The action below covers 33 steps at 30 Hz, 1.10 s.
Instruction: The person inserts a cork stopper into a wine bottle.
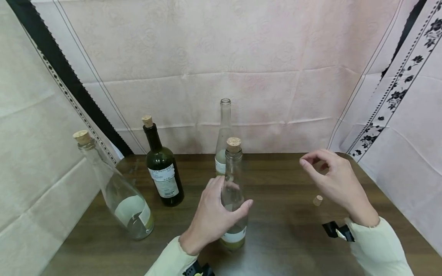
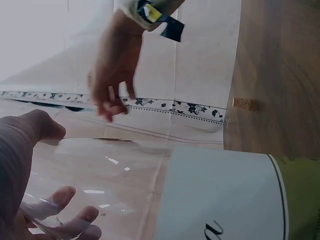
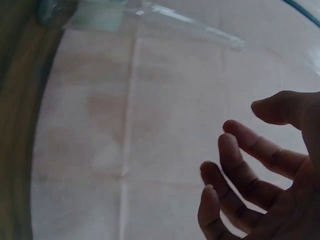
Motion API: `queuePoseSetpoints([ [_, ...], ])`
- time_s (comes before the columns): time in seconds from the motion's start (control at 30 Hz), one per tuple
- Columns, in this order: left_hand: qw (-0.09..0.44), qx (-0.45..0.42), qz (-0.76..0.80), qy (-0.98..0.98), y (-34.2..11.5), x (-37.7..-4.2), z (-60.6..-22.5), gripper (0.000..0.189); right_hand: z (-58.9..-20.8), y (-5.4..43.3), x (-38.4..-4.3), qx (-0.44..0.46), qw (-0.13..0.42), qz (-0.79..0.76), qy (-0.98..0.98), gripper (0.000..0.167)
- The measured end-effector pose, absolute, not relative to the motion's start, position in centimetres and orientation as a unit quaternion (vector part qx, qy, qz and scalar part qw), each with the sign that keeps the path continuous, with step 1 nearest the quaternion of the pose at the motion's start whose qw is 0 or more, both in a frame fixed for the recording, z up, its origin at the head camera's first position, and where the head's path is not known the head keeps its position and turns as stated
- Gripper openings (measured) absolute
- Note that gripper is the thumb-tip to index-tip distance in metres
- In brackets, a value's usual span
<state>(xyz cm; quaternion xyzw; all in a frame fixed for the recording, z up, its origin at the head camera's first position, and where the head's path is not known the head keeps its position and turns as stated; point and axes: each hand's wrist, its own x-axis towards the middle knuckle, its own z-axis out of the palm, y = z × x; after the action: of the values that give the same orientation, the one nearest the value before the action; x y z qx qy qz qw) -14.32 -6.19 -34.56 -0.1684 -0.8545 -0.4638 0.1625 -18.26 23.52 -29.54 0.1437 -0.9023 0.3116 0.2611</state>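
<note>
My left hand point(image 1: 215, 216) grips a clear glass bottle point(image 1: 235, 165) round its body, thumb on the near side. The bottle stands upright on the table, a cork stopper point(image 1: 233, 143) in its mouth and a pale label low down. In the left wrist view, several fingers point(image 2: 82, 215) show through the glass. Over the right part of the table hangs my right hand point(image 1: 333, 178), its fingers loosely bent and holding nothing. Below it, a small cork point(image 1: 317, 200) lies on the wood. Seen from the right wrist, thumb and fingertips point(image 3: 230, 127) are apart.
Behind the gripped bottle stands a clear uncorked bottle point(image 1: 223, 134). Further left are a dark green corked bottle point(image 1: 162, 161) and a large clear corked bottle point(image 1: 115, 188). Pale cloth point(image 1: 207, 50) hangs round the brown wooden table point(image 1: 276, 237) at the back and both sides.
</note>
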Motion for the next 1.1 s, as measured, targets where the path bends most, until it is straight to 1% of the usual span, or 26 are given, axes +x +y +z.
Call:
queuePoseSetpoints([
  [0.2,0.155,-0.146,-0.465,-0.859,-6.9,-14.8,-34.4,0.034,-30.8,25.2,-19.4,0.097,0.187,0.273,-0.939,0.020],
  [0.37,0.151,-0.130,-0.460,-0.865,-7.4,-15.2,-34.2,0.035,-32.2,26.6,-20.7,0.104,0.137,0.241,-0.955,0.022],
  [0.5,0.144,-0.115,-0.457,-0.870,-8.0,-15.3,-34.0,0.034,-33.8,27.5,-22.0,0.106,0.071,0.218,-0.968,0.028],
  [0.63,0.142,-0.109,-0.448,-0.876,-8.4,-15.6,-33.9,0.033,-35.3,28.5,-23.0,0.098,0.005,0.203,-0.974,0.038],
  [0.73,0.144,-0.109,-0.443,-0.878,-8.6,-15.8,-33.8,0.033,-36.2,29.4,-23.6,0.109,-0.037,0.182,-0.976,0.045],
  [0.83,0.143,-0.104,-0.442,-0.879,-8.9,-15.9,-33.7,0.032,-37.0,30.2,-24.2,0.121,-0.072,0.158,-0.977,0.054],
  [0.93,0.141,-0.097,-0.442,-0.881,-9.2,-16.1,-33.6,0.032,-37.9,30.8,-24.5,0.110,-0.099,0.144,-0.978,0.062],
  [0.97,0.141,-0.096,-0.441,-0.881,-9.3,-16.2,-33.6,0.032,-38.1,30.9,-24.6,0.104,-0.107,0.143,-0.978,0.062],
  [1.1,0.146,-0.090,-0.433,-0.885,-9.7,-16.7,-33.4,0.033,-38.8,31.2,-24.9,0.076,-0.137,0.135,-0.978,0.055],
])
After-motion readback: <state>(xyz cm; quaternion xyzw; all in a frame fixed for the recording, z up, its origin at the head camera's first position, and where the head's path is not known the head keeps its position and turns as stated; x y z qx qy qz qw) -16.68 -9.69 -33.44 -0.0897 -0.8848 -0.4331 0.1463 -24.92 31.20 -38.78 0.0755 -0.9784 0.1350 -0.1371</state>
